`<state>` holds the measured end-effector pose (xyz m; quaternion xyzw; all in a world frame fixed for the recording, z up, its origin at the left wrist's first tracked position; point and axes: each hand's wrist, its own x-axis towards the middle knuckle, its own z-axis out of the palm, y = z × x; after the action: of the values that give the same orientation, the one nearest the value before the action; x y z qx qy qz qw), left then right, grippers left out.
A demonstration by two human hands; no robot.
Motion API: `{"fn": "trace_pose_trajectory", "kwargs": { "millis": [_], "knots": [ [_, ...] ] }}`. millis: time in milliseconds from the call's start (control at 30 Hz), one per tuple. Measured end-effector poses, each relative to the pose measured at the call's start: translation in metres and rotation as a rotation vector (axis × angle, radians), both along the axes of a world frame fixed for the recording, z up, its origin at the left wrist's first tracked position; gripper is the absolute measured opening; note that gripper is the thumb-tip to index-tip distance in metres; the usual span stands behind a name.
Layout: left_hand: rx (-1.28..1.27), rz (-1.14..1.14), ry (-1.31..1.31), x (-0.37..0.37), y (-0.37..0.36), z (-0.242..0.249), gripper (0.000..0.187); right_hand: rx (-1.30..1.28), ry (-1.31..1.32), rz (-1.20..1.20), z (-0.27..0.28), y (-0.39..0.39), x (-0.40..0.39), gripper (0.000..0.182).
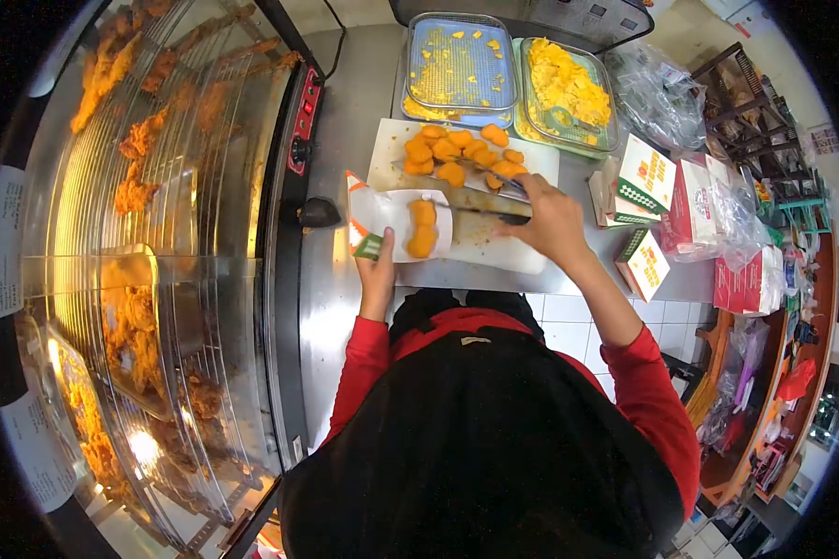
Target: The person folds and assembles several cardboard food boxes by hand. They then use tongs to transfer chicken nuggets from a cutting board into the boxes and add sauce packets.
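Observation:
My left hand (377, 278) is closed on the near edge of an open white paper food box (373, 209) with orange and green on its flaps. A few golden nuggets (422, 233) lie in the box, toward its right side. My right hand (552, 220) grips a pair of metal tongs (490, 209), their arms spread and pointing left. One arm reaches toward the box, while the other lies over the loose nuggets (446, 145). Those nuggets are heaped on a white cutting board (522, 253), which the box partly overlaps.
Behind the board stand a blue-lined wire basket (463, 17) with yellow crumbs and a basket of yellow chips (569, 82). Folded printed boxes (647, 175) and plastic bags (660, 93) sit at the right. A heated glass display case (287, 214) with fried chicken borders the counter's left.

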<state>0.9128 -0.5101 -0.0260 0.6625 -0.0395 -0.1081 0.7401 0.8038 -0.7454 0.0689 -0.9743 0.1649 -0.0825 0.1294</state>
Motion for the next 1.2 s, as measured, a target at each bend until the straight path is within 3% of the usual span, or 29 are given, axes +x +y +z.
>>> {"fn": "trace_pose_trajectory", "kwargs": {
  "millis": [67,167,300,433,533,600,700,733,867,1000,1100,1200],
  "knots": [
    [-0.023,0.07,0.186,-0.004,0.004,0.007,0.029,-0.069,0.033,-0.017,-0.01,-0.009,0.007,0.071],
    [-0.071,0.227,0.095,0.002,0.009,-0.005,0.037,-0.233,0.105,-0.004,-0.02,-0.009,0.019,0.063],
    [-0.081,0.137,0.108,0.007,0.02,0.009,0.048,-0.342,0.1,-0.006,-0.04,0.001,0.028,0.055],
    [-0.045,0.073,0.102,0.005,0.012,0.008,0.045,-0.092,0.036,-0.105,-0.028,-0.011,0.023,0.051],
    [-0.018,0.082,0.074,-0.001,0.001,-0.001,0.028,0.107,0.077,-0.114,0.0,-0.012,0.018,0.051],
    [0.046,0.067,0.028,-0.003,-0.004,-0.007,0.025,0.069,0.063,-0.065,-0.001,-0.005,0.015,0.053],
    [-0.108,0.269,-0.015,-0.005,-0.021,-0.003,0.025,-0.057,0.087,-0.076,-0.001,-0.001,0.018,0.058],
    [-0.088,0.205,0.044,-0.004,-0.011,-0.006,0.023,-0.11,0.105,-0.094,-0.001,0.0,0.02,0.06],
    [-0.148,0.378,0.016,0.01,-0.002,0.002,0.025,-0.219,0.144,-0.068,-0.019,0.0,0.03,0.066],
    [0.012,0.23,0.073,0.034,0.018,-0.003,0.039,-0.297,0.159,-0.045,-0.02,0.012,0.036,0.066],
    [-0.047,0.172,-0.045,0.043,0.014,0.004,0.033,-0.309,0.226,-0.059,-0.02,0.018,0.032,0.064],
    [-0.039,0.163,-0.021,0.043,0.015,0.002,0.041,-0.321,0.21,-0.035,-0.035,0.013,0.033,0.06]
  ]
}}
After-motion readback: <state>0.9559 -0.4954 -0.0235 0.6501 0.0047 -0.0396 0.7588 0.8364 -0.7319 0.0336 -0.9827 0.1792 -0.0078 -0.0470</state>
